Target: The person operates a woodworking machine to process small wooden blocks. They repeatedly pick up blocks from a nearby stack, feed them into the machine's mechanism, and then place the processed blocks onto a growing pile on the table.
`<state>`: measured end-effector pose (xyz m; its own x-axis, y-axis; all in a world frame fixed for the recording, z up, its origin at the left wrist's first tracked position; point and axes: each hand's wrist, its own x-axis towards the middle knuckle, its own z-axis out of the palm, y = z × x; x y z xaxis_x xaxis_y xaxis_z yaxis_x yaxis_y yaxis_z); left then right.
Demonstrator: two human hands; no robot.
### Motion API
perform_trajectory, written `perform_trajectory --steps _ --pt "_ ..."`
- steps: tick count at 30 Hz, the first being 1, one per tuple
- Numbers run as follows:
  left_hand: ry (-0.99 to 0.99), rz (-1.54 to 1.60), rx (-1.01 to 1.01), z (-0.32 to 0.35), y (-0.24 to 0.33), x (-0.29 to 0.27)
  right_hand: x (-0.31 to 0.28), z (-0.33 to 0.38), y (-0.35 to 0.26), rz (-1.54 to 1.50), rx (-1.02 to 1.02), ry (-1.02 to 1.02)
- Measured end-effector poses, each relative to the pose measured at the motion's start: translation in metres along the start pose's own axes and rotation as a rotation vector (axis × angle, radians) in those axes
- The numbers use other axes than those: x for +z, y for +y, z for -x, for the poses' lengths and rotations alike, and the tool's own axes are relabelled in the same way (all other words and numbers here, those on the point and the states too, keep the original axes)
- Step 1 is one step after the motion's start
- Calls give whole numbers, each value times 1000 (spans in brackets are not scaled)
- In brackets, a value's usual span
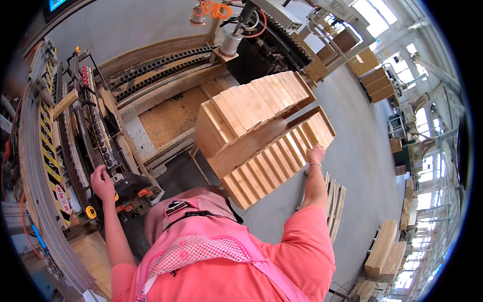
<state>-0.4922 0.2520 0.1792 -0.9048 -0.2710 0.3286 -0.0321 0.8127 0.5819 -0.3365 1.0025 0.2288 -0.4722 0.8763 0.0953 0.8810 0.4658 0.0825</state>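
Note:
My right hand reaches out to the near row of light wooden boards, fingers closed on a board by its right end. These boards stand side by side with stepped edges. Just beyond them is a second, taller row of wooden boards, with a narrow gap between the rows. My left hand is over the front of a long machine on the left. Its fingers are loosely bent and apart, and I see nothing in them. A short wooden piece lies across the machine's rails.
A yellow-and-black striped strip runs along the machine's left side. Sawdust covers a panel behind it. A metal cylinder hangs above the boards. Wooden slats lie low at the right, and stacked timber stands farther off.

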Motion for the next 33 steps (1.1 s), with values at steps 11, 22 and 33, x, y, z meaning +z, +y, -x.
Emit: perform_trajectory --steps 11,22,33 --pt "-36 -124 -12 0 7 -1 -3 -75 23 81 -49 -128" --pt "-30 -141 40 -1 3 1 10 -85 29 133 -240 16" --pt "16 -101 99 3 10 -6 -43 -3 -30 -218 -500 362"
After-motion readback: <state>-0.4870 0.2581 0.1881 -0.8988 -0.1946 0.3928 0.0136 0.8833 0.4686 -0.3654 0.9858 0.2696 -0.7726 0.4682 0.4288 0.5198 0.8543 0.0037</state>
